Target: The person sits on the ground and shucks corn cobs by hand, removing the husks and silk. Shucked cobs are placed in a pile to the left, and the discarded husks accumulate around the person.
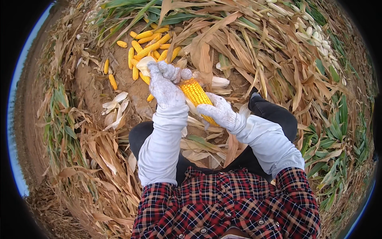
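Observation:
A yellow ear of corn [195,95] slants between my two gloved hands, its kernels bare along most of its length. My left hand [166,83], in a soiled white glove, is closed around the upper end, where pale husk [145,66] sticks out past the fingers. What exactly lies inside that fist is hidden. Lower down, my right hand [221,111], gloved too, grips the ear near its other end, with the thumb across the kernels. Just beyond my left hand, several husked ears [152,47] lie heaped on the soil.
Dry cornstalks and leaves [223,36] cover the ground ahead and to the right. Loose husks [115,104] lie on bare soil [89,85] at the left. More unhusked, pale ears [316,38] form a row at the far right. My bent knees [274,117] flank the work.

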